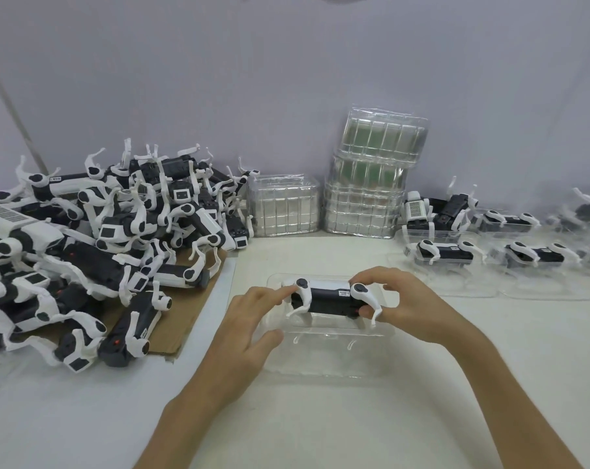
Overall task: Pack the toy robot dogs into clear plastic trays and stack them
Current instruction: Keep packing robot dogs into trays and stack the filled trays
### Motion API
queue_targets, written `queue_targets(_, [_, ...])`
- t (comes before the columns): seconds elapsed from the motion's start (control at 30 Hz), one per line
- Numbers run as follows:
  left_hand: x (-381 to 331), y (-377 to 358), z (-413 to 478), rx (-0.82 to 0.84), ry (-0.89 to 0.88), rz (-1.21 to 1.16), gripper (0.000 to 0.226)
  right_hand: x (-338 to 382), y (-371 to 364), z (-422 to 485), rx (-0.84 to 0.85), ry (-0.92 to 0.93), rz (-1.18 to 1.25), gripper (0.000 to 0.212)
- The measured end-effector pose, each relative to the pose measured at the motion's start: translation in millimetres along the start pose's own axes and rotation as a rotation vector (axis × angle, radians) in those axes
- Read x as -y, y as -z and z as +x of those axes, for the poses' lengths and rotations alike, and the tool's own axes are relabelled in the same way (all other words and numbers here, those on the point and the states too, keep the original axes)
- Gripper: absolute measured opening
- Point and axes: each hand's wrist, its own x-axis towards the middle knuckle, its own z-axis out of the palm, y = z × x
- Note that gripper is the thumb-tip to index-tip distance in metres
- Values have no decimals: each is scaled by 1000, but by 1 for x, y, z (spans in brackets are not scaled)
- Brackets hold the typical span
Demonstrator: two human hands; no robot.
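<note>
Toy dog (331,297) lying in clear tray (334,353) at centre table, my left hand (253,319) fingertip on its hip, my right hand (398,304) pinching its rear end; I judge it light, rigid, thin legs fragile, best held by the body; loose dog pile (94,245) crowds left; packed trays (490,258) right

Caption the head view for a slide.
Both hands, left hand and right hand, seat a toy robot dog in a clear tray beside the unpacked pile.
</note>
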Motion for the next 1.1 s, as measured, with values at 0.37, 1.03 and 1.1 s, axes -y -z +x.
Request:
queue_targets(0.37, [8,-6,0,-73,-80,50,40,3,1,1,50,-145,321,36])
queue_targets(1.03, [-5,-1,5,29,526,-444,99,10,-16,1,162,-406,408,36])
queue_targets(1.1, [-3,-3,5,8,520,-430,100,9,-19,1,151,-378,471,26])
